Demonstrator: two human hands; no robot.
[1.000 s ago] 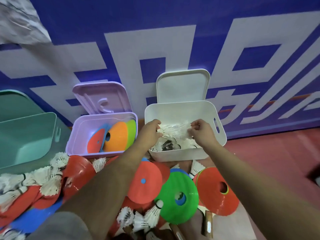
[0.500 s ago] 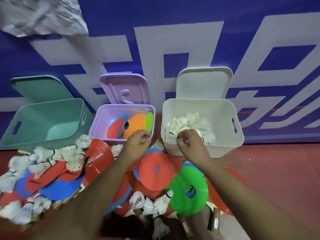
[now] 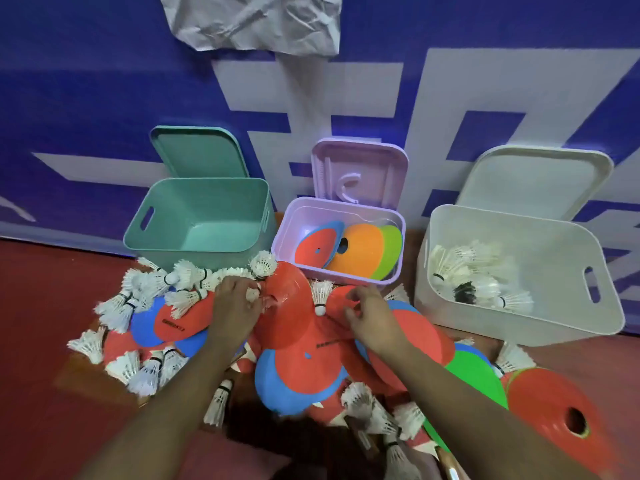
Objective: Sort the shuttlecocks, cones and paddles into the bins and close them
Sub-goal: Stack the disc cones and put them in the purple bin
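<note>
Fingers (image 3: 244,287) of the left hand (image 3: 233,310) are curling round a white shuttlecock (image 3: 253,294) at the back of the floor pile, while the right hand (image 3: 375,320) is hovering w/ fingers loosely bent over the red cones (image 3: 426,341), gripping nothing visible. Other shuttlecocks (image 3: 467,268) are lying in the white bin (image 3: 519,327) at right, flat cones (image 3: 363,251) are leaning in the lilac bin (image 3: 332,277) – the teal bin (image 3: 194,244) is standing at left.

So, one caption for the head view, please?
Left hand and right hand reach into a pile of shuttlecocks and cones before three open bins.
</note>
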